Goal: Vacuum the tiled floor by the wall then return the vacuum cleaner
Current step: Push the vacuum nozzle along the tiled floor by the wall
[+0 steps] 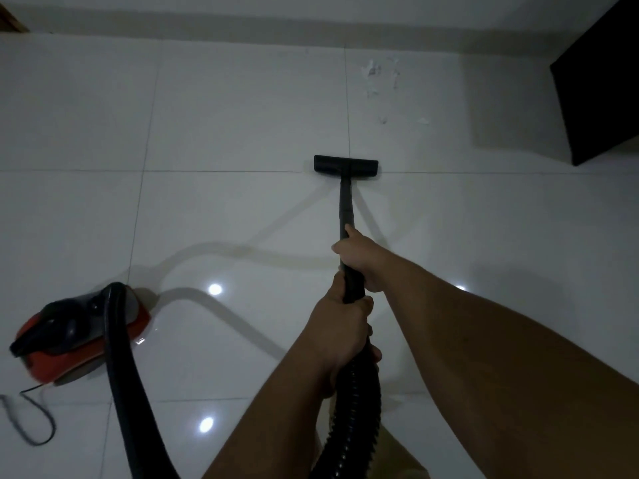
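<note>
Partly, the hose (349, 409) is running out of frame below. Both hands, right hand (358, 259) ahead of left hand (340, 335), are gripping the wand (345, 205), pointing its floor head (345, 164) toward the wall (311, 12).

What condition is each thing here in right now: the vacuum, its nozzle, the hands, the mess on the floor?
Left hand: grips the hose end.
Right hand: grips the wand.
Nozzle: flat on the tile, short of the scraps.
Paper scraps: scattered near the wall, not picked up.
Vacuum body: on the floor, hose attached.
</note>
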